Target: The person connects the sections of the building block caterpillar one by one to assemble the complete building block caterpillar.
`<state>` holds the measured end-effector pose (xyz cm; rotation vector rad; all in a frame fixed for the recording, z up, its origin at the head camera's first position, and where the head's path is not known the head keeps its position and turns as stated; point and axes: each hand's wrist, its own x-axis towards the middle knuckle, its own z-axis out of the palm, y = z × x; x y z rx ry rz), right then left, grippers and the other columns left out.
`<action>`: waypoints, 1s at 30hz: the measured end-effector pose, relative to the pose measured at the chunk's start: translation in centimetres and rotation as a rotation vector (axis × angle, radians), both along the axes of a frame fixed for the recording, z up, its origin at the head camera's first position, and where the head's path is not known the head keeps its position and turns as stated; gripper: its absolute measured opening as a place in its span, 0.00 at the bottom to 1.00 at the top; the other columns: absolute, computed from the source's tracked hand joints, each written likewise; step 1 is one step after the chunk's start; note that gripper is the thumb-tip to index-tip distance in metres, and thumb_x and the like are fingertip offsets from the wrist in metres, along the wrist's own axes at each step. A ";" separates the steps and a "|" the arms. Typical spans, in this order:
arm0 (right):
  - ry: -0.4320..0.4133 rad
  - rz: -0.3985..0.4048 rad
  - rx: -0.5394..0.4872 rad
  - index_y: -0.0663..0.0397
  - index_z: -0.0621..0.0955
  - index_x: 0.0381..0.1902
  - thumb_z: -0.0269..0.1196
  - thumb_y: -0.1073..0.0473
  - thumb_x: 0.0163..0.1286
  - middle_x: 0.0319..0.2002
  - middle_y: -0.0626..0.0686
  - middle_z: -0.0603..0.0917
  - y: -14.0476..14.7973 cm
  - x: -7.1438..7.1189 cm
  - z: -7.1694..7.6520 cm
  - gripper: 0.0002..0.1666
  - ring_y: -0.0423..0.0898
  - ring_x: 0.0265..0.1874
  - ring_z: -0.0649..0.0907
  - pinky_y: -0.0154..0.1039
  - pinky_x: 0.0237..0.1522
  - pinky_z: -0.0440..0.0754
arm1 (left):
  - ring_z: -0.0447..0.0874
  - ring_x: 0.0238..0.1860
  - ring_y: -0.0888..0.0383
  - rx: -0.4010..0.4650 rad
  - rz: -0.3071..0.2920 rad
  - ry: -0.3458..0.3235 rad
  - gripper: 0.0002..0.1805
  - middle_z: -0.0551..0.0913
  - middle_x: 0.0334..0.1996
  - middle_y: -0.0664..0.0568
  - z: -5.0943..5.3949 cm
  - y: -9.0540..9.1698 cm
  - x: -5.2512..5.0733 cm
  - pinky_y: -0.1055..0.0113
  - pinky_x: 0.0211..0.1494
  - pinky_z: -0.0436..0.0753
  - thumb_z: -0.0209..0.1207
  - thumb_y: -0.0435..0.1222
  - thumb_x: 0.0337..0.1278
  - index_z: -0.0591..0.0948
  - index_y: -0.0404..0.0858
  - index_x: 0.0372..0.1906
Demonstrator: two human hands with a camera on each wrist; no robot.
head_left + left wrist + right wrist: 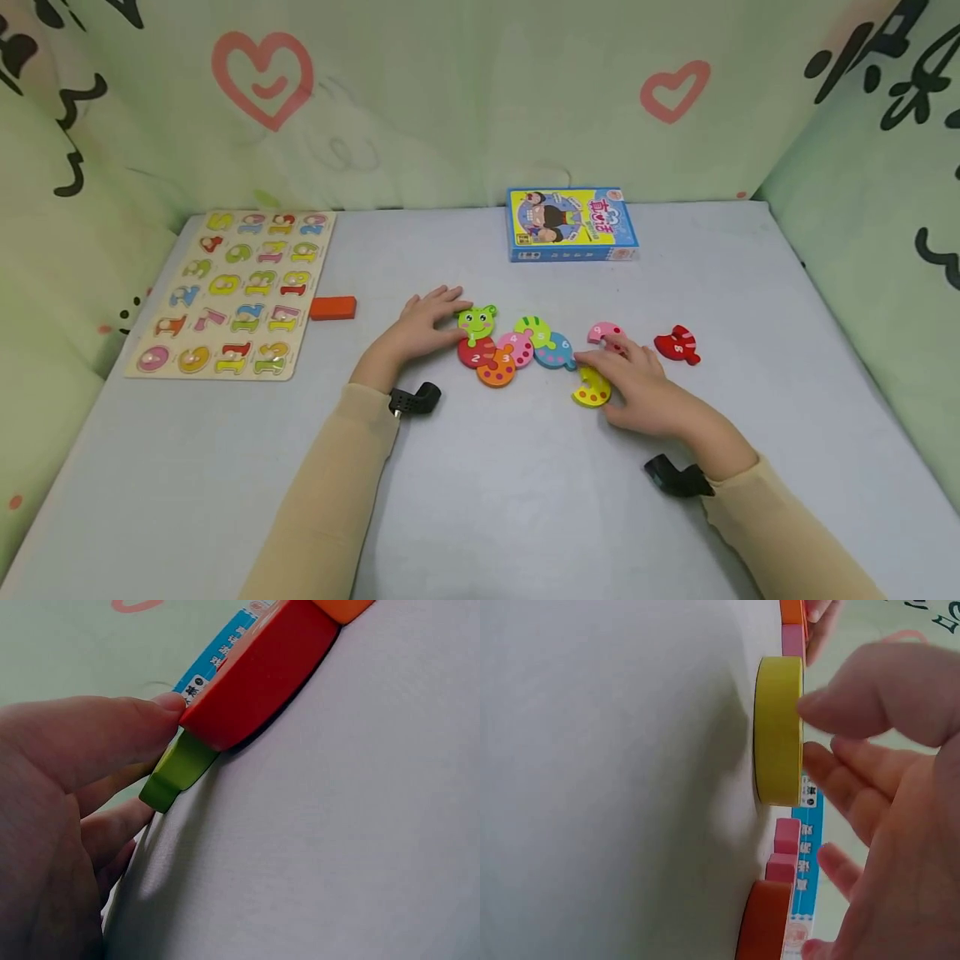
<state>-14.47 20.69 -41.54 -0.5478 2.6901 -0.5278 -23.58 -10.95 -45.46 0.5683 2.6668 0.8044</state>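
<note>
Caterpillar puzzle: laid out mid-worktop, partly linked, partly in loose pieces.
Number board: flat at the far left; untouched by me.
Blue box: flat near the back edge, behind the puzzle.
Right grip: thumb and forefinger loosely pinching the yellow piece.
Left grip: fingers spread, resting against the left side of the green head, with the thumb by the red 2.
Joined run: green head, red 2, orange 3, pink 4, green 5, blue 6.
Orange block: just beside the board, right side.
Loose pieces: yellow just beside blue 6, contact not clear; pink piece beyond it, partly under my fingers; red piece farthest right, apart.
Progress (my judgement): past halfway; six visible pieces linked, three left unlinked. Number on the yellow: hidden from me.
</note>
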 end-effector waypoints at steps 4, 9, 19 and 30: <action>0.039 0.019 0.021 0.47 0.60 0.67 0.73 0.49 0.42 0.62 0.55 0.66 -0.3 -0.5 0.0 0.55 0.58 0.65 0.54 0.66 0.59 0.56 | 0.43 0.72 0.54 0.011 0.010 0.003 0.29 0.55 0.70 0.54 0.1 -0.2 0.0 0.47 0.72 0.37 0.54 0.49 0.56 0.67 0.49 0.64; 0.039 -0.011 0.002 0.51 0.60 0.66 0.73 0.53 0.43 0.53 0.50 0.73 -0.5 -0.7 0.0 0.54 0.57 0.63 0.57 0.62 0.54 0.67 | 0.43 0.72 0.54 0.013 0.009 -0.004 0.30 0.55 0.70 0.54 0.1 -0.2 0.1 0.48 0.72 0.37 0.54 0.49 0.55 0.67 0.49 0.64; 0.073 0.022 0.046 0.52 0.67 0.63 0.72 0.51 0.43 0.62 0.59 0.64 0.3 -0.4 -0.3 0.48 0.60 0.64 0.56 0.63 0.58 0.64 | 0.43 0.72 0.54 0.010 0.004 -0.003 0.29 0.55 0.70 0.54 0.0 0.0 0.0 0.47 0.71 0.37 0.53 0.49 0.55 0.67 0.49 0.64; 0.074 -0.073 -0.181 0.52 0.69 0.60 0.67 0.62 0.52 0.61 0.59 0.61 0.1 -1.5 -0.1 0.36 0.57 0.61 0.62 0.53 0.51 0.76 | 0.42 0.73 0.55 0.008 0.007 -0.006 0.30 0.55 0.70 0.54 0.0 0.1 0.1 0.48 0.72 0.37 0.53 0.49 0.56 0.67 0.49 0.64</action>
